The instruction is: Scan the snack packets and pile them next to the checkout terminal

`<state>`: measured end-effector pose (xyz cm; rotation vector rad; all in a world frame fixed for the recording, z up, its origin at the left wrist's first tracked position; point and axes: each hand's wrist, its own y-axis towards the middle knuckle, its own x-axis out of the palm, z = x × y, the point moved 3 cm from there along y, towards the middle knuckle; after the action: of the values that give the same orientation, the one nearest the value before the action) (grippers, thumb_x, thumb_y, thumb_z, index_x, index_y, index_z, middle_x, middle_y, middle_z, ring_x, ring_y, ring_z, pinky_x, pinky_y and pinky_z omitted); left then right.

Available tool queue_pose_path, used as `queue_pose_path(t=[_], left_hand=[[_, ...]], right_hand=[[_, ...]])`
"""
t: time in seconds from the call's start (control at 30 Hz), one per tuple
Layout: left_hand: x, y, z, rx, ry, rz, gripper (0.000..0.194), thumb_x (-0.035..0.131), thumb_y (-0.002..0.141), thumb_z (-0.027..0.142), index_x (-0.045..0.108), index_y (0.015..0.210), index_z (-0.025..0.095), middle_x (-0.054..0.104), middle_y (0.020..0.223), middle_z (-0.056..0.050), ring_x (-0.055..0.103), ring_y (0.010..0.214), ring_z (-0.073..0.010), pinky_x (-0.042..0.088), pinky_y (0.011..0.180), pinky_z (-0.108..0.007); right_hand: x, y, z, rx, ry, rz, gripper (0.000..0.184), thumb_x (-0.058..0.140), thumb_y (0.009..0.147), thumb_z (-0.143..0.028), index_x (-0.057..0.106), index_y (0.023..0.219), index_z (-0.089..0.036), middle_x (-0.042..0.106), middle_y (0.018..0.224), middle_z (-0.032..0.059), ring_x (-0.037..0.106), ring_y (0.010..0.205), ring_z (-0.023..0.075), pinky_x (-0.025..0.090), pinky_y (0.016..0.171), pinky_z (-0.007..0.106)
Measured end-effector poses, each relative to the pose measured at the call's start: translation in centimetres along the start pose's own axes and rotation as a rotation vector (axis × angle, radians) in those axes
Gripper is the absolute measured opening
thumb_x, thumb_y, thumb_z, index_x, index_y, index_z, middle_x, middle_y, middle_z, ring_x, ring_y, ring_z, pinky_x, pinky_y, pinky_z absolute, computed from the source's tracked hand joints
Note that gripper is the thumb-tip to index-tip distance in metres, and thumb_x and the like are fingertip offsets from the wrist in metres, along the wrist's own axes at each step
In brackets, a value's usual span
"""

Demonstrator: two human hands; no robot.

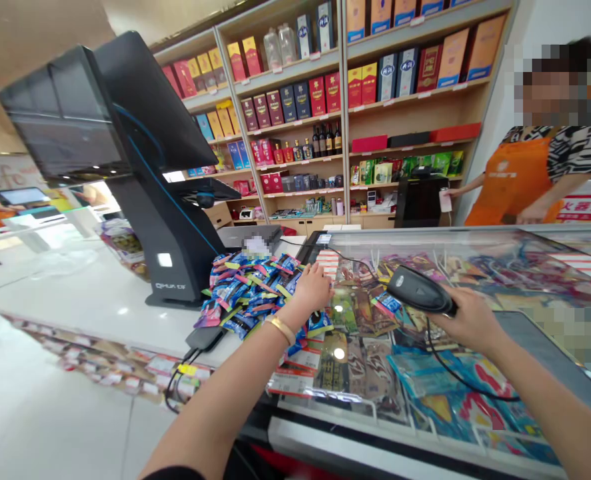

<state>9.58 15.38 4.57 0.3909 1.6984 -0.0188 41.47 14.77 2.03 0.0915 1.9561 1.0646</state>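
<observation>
My left hand [314,288], a gold bangle [281,329] at its wrist, rests on the right edge of a heap of small blue and pink snack packets [248,285]. Its fingers lie stretched over the packets, their tips partly hidden. A black barcode scanner [418,290] is in my right hand [468,317], fingers wrapped round its handle, its head pointing left. Just below the scanner's head, one small blue packet [388,301] lies on the glass counter [335,400]. The scanner's cable [450,373] curves down and right over the glass.
A black point-of-sale terminal [160,200] stands left of the heap on the white counter [65,280]. Near its edge lies a small black device [206,338] with cables. A dark tablet-like panel [550,360] is under my right forearm. A person in an orange apron [515,180] stands behind the counter.
</observation>
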Motion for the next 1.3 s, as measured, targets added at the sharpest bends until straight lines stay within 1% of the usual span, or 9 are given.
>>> queue_pose_path(t=[0.1, 0.2, 0.3, 0.43, 0.63, 0.77, 0.97, 1.13, 1.3], left_hand=[[0.2, -0.1, 0.3, -0.012, 0.059, -0.051, 0.040, 0.064, 0.094, 0.042, 0.072, 0.125, 0.020, 0.057, 0.152, -0.017, 0.041, 0.150, -0.0368, 0.019, 0.127, -0.059], [-0.5, 0.3, 1.1, -0.044, 0.072, -0.039, 0.048, 0.064, 0.093, 0.047, 0.067, 0.134, 0.022, 0.055, 0.154, -0.016, 0.036, 0.153, -0.0371, 0.015, 0.128, -0.061], [-1.3, 1.2, 3.4, -0.018, -0.058, 0.018, 0.048, 0.065, 0.092, 0.045, 0.065, 0.135, 0.024, 0.062, 0.147, -0.014, 0.048, 0.145, -0.0339, 0.026, 0.125, -0.055], [-0.3, 2.4, 8.2, 0.037, -0.280, -0.059, 0.052, 0.065, 0.091, 0.052, 0.064, 0.132, 0.020, 0.067, 0.139, -0.013, 0.061, 0.131, -0.0299, 0.045, 0.113, -0.042], [2.5, 3.2, 12.5, -0.073, -0.338, -0.070, 0.063, 0.072, 0.082, 0.058, 0.064, 0.128, 0.015, 0.065, 0.137, -0.017, 0.057, 0.133, -0.0347, 0.043, 0.113, -0.046], [2.7, 3.2, 12.5, -0.105, -0.358, -0.030, 0.051, 0.072, 0.085, 0.046, 0.066, 0.124, 0.015, 0.069, 0.130, -0.016, 0.059, 0.129, -0.0333, 0.044, 0.111, -0.043], [0.8, 2.7, 10.4, -0.192, -0.425, 0.113, 0.043, 0.072, 0.085, 0.031, 0.062, 0.125, 0.017, 0.072, 0.122, -0.013, 0.066, 0.117, -0.0289, 0.048, 0.101, -0.039], [-1.0, 1.4, 8.7, -0.294, -0.406, 0.281, 0.045, 0.073, 0.084, 0.029, 0.062, 0.127, 0.021, 0.073, 0.122, -0.010, 0.066, 0.117, -0.0286, 0.044, 0.102, -0.041], [-1.1, 0.5, 8.2, -0.354, -0.381, 0.352, 0.046, 0.072, 0.083, 0.031, 0.063, 0.128, 0.023, 0.074, 0.120, -0.010, 0.063, 0.118, -0.0304, 0.042, 0.103, -0.044]], right_hand=[[-0.5, 0.2, 0.2, 0.025, 0.016, 0.015, 0.024, 0.064, 0.075, -0.041, 0.075, 0.087, -0.023, 0.074, 0.070, 0.0066, 0.068, 0.065, 0.0255, 0.050, 0.063, 0.033], [-1.1, 0.4, 1.1, 0.075, 0.048, 0.060, 0.025, 0.065, 0.075, -0.043, 0.074, 0.085, -0.022, 0.074, 0.073, 0.0079, 0.068, 0.068, 0.0255, 0.051, 0.067, 0.034], [-1.6, 0.4, 2.0, 0.113, 0.039, 0.097, 0.033, 0.064, 0.077, -0.046, 0.075, 0.095, -0.020, 0.076, 0.077, 0.0079, 0.068, 0.069, 0.0248, 0.052, 0.068, 0.034], [-2.2, 0.5, 2.7, 0.138, 0.023, 0.140, 0.034, 0.064, 0.078, -0.047, 0.075, 0.096, -0.020, 0.076, 0.077, 0.0076, 0.067, 0.070, 0.0246, 0.052, 0.067, 0.034], [-2.8, 0.7, 2.4, 0.130, -0.007, 0.156, 0.032, 0.062, 0.082, -0.043, 0.074, 0.100, -0.019, 0.076, 0.079, 0.0076, 0.069, 0.070, 0.0237, 0.053, 0.069, 0.033], [-3.4, 0.8, 2.1, 0.132, -0.072, 0.141, 0.026, 0.063, 0.079, -0.041, 0.074, 0.093, -0.021, 0.074, 0.073, 0.0067, 0.067, 0.068, 0.0244, 0.050, 0.067, 0.033], [-4.3, 1.0, 1.4, 0.117, -0.147, 0.069, 0.033, 0.066, 0.074, -0.041, 0.074, 0.099, -0.022, 0.077, 0.081, 0.0084, 0.069, 0.074, 0.0271, 0.048, 0.075, 0.037], [-3.9, 1.1, 0.4, 0.093, -0.153, -0.016, 0.029, 0.065, 0.074, -0.037, 0.075, 0.098, -0.024, 0.078, 0.084, 0.0067, 0.069, 0.076, 0.0253, 0.047, 0.076, 0.035], [-3.1, 1.0, -0.7, 0.069, -0.124, -0.103, 0.025, 0.066, 0.076, -0.036, 0.076, 0.096, -0.025, 0.078, 0.082, 0.0052, 0.069, 0.075, 0.0238, 0.047, 0.073, 0.033]])
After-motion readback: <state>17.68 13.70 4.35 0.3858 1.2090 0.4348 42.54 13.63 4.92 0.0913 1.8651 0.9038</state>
